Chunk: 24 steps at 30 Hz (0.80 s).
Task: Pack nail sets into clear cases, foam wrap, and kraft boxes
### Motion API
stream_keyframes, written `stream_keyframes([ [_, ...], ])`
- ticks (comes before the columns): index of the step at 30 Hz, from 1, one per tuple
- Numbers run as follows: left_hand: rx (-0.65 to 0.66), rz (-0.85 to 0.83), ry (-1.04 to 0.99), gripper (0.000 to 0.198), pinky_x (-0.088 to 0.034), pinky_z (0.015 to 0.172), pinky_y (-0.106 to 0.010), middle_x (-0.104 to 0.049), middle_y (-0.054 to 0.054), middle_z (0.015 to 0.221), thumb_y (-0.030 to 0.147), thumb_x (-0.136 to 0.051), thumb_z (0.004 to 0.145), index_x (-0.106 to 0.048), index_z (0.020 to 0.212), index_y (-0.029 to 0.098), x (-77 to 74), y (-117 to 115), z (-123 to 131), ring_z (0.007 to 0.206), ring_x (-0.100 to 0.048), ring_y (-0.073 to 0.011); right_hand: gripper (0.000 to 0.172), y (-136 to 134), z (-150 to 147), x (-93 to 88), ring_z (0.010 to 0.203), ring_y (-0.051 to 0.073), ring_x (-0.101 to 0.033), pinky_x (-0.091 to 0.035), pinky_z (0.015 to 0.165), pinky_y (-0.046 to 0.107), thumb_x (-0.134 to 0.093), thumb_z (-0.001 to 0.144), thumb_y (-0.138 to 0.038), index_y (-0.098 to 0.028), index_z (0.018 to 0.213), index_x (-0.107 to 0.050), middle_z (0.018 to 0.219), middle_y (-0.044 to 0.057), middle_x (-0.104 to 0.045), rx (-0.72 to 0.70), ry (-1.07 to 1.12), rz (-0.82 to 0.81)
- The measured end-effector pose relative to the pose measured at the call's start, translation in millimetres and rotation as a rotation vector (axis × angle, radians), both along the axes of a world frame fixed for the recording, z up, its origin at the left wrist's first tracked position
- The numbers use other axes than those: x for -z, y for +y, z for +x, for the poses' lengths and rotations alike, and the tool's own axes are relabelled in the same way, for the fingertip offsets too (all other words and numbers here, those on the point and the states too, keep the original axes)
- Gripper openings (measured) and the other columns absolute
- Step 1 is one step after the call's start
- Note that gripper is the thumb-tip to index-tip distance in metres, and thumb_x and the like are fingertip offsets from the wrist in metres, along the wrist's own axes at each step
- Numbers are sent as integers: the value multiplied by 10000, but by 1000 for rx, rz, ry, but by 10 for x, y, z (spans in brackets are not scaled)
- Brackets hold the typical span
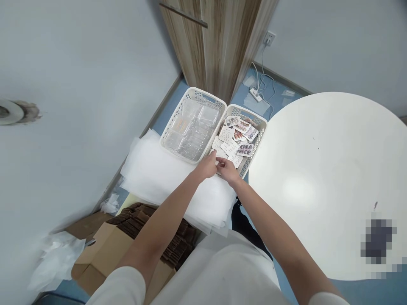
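Note:
My left hand and my right hand meet at the near edge of the right-hand white basket. Both have their fingers bent and drawn together, fingertips almost touching. Whatever lies between them is hidden or too small to make out. Just beyond the fingers, small cards fill this basket. Some are white cards with lines of print; others are cards with rows of coloured oval shapes. Beside it, to the left, a second white basket holds many clear plastic boxes.
White sheets lie stacked beneath and before the baskets. An open cardboard box with brown folded pieces stands at lower left. A round white table is on the right. Behind are a wooden cabinet and a power strip with cables.

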<state>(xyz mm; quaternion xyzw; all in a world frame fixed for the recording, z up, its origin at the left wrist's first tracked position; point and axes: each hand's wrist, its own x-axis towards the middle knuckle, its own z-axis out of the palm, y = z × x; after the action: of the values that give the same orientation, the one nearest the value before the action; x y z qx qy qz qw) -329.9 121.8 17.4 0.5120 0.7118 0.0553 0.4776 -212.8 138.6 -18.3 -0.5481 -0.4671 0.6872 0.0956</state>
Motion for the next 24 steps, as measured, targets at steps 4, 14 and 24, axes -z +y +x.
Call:
stream_keyframes([
  [4,-38,193,-29,640,-388,910,-388,-502,-161,1201,28,-440,711,-267,1320,120,18,-74,12,1115,-471,-253,440,29,42,5,647,116,-543,-448,664,269,-561,641,-203,-137,1075,-581,734,17,-617,111,11,-15],
  [14,-69,730,-119,459,-382,960,-378,-493,-96,1180,75,-492,721,-465,1169,171,-121,-373,211,1126,-452,-207,339,-78,685,-692,614,117,-547,-428,660,275,-602,599,-200,-171,935,-632,620,-19,-602,228,163,81],
  [24,9,841,-339,233,-421,857,-327,-573,-66,1029,175,-508,789,-577,1011,196,-425,-492,780,985,-528,-178,293,-474,1364,-1060,648,120,-533,-422,643,287,-599,648,-286,-206,929,-586,774,6,-615,298,148,288],
])
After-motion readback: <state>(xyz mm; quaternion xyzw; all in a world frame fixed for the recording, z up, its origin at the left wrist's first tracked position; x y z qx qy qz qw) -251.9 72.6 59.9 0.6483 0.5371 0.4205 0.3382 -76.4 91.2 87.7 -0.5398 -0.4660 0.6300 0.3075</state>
